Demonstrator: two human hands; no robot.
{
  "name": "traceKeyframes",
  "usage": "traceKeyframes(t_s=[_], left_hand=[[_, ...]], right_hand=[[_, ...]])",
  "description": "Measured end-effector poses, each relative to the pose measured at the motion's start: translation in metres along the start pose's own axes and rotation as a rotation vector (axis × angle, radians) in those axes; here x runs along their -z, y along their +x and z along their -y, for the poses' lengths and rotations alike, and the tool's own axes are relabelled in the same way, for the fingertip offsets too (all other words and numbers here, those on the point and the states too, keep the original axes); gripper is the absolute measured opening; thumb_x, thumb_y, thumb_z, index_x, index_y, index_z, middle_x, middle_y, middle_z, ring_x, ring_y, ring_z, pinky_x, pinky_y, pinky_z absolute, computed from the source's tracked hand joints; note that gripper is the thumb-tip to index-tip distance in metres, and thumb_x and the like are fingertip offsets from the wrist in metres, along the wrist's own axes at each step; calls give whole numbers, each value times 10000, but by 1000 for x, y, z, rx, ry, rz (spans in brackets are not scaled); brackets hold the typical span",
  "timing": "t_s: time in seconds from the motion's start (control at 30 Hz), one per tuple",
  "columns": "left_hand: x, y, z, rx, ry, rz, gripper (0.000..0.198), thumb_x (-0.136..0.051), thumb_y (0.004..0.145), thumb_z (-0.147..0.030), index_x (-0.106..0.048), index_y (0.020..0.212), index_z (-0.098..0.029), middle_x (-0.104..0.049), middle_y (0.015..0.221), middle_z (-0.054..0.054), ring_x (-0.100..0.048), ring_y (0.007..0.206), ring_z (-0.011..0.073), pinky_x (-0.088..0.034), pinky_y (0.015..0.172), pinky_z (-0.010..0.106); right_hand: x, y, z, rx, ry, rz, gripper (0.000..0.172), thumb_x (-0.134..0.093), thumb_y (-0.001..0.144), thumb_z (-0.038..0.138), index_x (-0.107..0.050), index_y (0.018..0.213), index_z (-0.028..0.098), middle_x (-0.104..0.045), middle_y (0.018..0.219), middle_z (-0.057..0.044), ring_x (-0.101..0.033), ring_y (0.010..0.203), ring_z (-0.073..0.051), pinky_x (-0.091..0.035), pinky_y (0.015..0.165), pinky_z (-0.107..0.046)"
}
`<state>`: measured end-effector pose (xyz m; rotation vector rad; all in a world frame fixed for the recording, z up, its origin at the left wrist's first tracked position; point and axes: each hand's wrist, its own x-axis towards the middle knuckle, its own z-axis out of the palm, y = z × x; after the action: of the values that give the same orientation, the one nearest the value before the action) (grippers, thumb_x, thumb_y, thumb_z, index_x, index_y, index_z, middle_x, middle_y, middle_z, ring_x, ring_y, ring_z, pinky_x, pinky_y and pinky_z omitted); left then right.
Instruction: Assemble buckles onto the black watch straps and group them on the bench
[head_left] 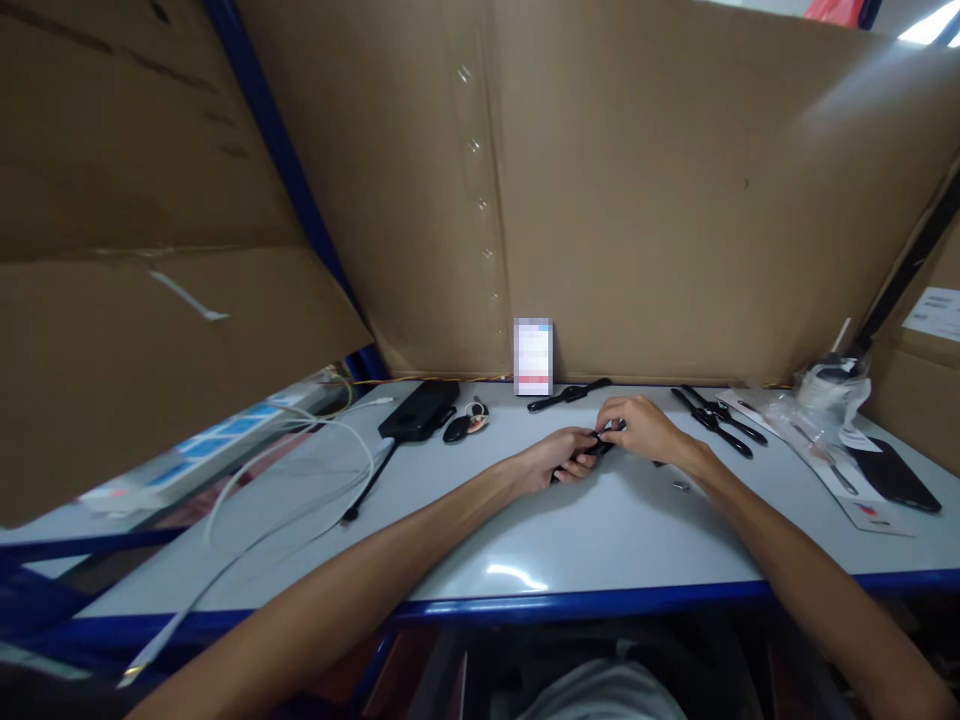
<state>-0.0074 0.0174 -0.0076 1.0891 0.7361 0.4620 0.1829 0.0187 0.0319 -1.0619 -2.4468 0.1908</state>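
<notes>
My left hand is closed around a black spokeshave, one handle end showing below its fingers. At the tool's middle, my right hand pinches with thumb and fingertips; the fingers hide the exact part they grip. Both hands are just above the grey tabletop. Behind them lies another black spokeshave. Two more spokeshaves rest side by side to the right of my right hand. Near my right wrist lies a small metal piece.
A phone leans upright against the cardboard wall. On the left are a black power bank, keys, white cables and a power strip. Plastic packaging and a dark flat case lie at right.
</notes>
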Motion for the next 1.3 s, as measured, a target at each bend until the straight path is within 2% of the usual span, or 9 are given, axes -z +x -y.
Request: traceKeyframes(t_s=[0.2,0.4,0.6,0.77,0.87,0.93,1.0,1.1,1.3], left_hand=[[-3,-2,0,-9,46,-16,68,-464,899,-210,-399,917,-218,-308,584,-90,-164,365,43,-60,354,165],[-5,-2,1,8,103,-13,91,-470,900,-224,-378,906,-225,-313,589,-91,-175,368,41,-65,363,154],[-6,-3,-1,8,109,-17,67,-445,919,-219,-380,903,-225,-312,603,-83,-178,376,38,-66,373,160],[-7,-5,-2,30,120,-21,63,-458,924,-228,-396,921,-220,-318,597,-84,-175,374,39,-68,380,165],[-7,-4,-2,10,123,-21,73,-456,922,-228,-392,890,-216,-321,598,-81,-176,378,38,-68,380,167],[-6,-3,-1,-3,120,-14,74,-453,919,-224,-392,878,-214,-316,600,-80,-176,380,39,-67,379,170],[-6,-3,-1,2,112,-10,61,-444,918,-215,-394,884,-214,-310,601,-81,-175,381,41,-65,378,173],[-6,-3,-3,24,106,-9,59,-437,916,-198,-391,884,-215,-304,600,-82,-173,382,42,-67,380,172],[-8,-4,-6,37,125,5,61,-404,909,-159,-405,868,-205,-302,601,-75,-166,385,42,-55,382,180]], right_hand=[[-7,0,7,30,-169,-40,109,-674,838,138,-746,774,188,-707,851,-39,-598,822,-160,-381,727,-252],[-16,2,9,-157,10,-57,190,-608,786,47,-729,863,172,-690,698,-1,-571,633,-121,-359,615,-219],[-13,1,9,-139,-12,-32,180,-580,803,66,-725,816,172,-711,714,-18,-591,653,-130,-368,619,-218],[-5,1,6,-151,-17,22,122,-628,868,197,-748,853,189,-731,780,-28,-620,705,-140,-376,641,-226],[-3,1,5,-205,-39,24,164,-687,852,334,-756,857,186,-725,764,-35,-617,690,-152,-369,622,-237],[-4,0,6,-226,-72,33,137,-708,827,317,-753,842,189,-725,768,-37,-620,700,-158,-365,620,-239],[-6,-2,9,-203,-115,40,82,-667,823,198,-749,834,204,-730,794,-30,-618,719,-156,-354,620,-237],[-7,-3,11,-112,-186,26,229,-574,804,61,-744,827,212,-729,846,-28,-608,754,-156,-340,638,-242],[-2,-6,13,42,-216,75,304,-524,815,20,-752,889,207,-683,877,-45,-583,795,-161,-340,682,-251]])
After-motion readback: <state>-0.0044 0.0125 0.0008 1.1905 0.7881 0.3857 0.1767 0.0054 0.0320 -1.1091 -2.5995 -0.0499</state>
